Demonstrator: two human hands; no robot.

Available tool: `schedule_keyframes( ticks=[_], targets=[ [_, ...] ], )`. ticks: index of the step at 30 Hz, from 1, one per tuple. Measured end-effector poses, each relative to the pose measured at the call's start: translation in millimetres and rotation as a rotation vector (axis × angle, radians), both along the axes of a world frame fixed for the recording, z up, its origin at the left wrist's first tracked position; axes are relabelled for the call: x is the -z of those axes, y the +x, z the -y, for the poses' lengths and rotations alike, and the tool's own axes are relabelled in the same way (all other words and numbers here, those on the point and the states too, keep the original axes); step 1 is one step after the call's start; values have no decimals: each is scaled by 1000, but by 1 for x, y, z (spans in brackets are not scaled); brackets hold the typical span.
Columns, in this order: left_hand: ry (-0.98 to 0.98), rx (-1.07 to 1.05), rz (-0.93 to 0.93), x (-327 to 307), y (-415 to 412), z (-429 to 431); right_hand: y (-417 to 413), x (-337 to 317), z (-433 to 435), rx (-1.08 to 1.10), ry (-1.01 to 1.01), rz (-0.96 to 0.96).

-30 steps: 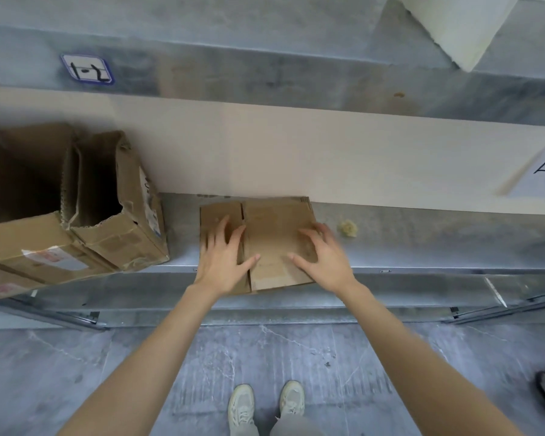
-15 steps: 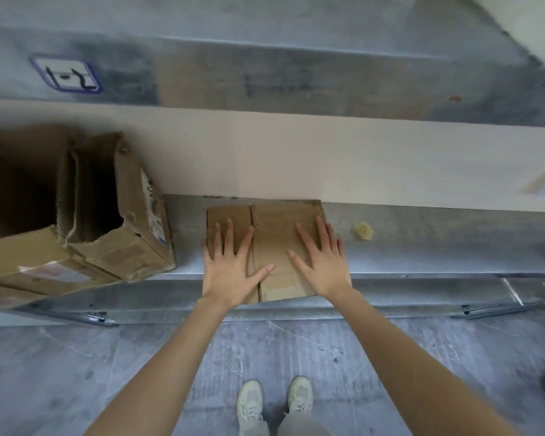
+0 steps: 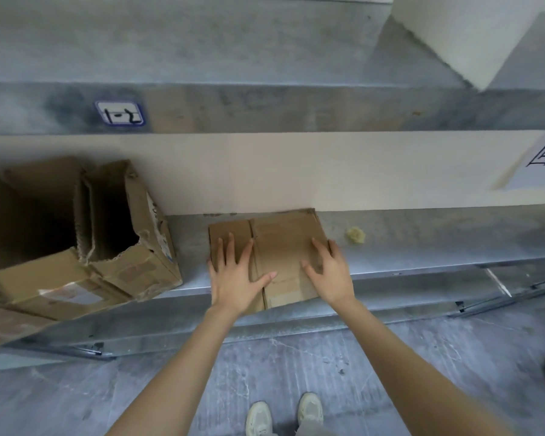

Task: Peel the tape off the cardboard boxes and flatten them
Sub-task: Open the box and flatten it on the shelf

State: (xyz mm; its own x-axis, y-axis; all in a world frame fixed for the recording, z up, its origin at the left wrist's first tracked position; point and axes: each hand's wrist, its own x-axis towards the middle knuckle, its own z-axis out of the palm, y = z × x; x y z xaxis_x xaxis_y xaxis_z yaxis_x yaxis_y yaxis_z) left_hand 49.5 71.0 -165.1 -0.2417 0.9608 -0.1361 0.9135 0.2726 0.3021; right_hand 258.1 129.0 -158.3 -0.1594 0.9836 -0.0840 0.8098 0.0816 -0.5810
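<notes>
We press the flattened box at the shelf's front edge, left hand and right hand spread flat; next, likely the standing boxes.

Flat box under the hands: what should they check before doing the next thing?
1. Flattened box lies flat: ok.
2. Left hand and right hand press it with open fingers: ok.
3. All tape peeled off it: cannot tell.
4. Box fully on the shelf: not ok, its near edge overhangs.
5. Boxes at the left flattened: not ok, they stand open.
6. Yellowish scrap clear of the box: ok.
</notes>
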Motion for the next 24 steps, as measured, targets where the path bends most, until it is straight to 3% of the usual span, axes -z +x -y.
schedule_keyframes(
  ticks=[13, 24],
  targets=[
    [291, 15, 141, -32, 15, 2, 29, -48, 14, 154, 13, -300],
    [472, 174, 173, -85, 115, -38, 136, -95, 12, 289, 95, -426]
  ],
)
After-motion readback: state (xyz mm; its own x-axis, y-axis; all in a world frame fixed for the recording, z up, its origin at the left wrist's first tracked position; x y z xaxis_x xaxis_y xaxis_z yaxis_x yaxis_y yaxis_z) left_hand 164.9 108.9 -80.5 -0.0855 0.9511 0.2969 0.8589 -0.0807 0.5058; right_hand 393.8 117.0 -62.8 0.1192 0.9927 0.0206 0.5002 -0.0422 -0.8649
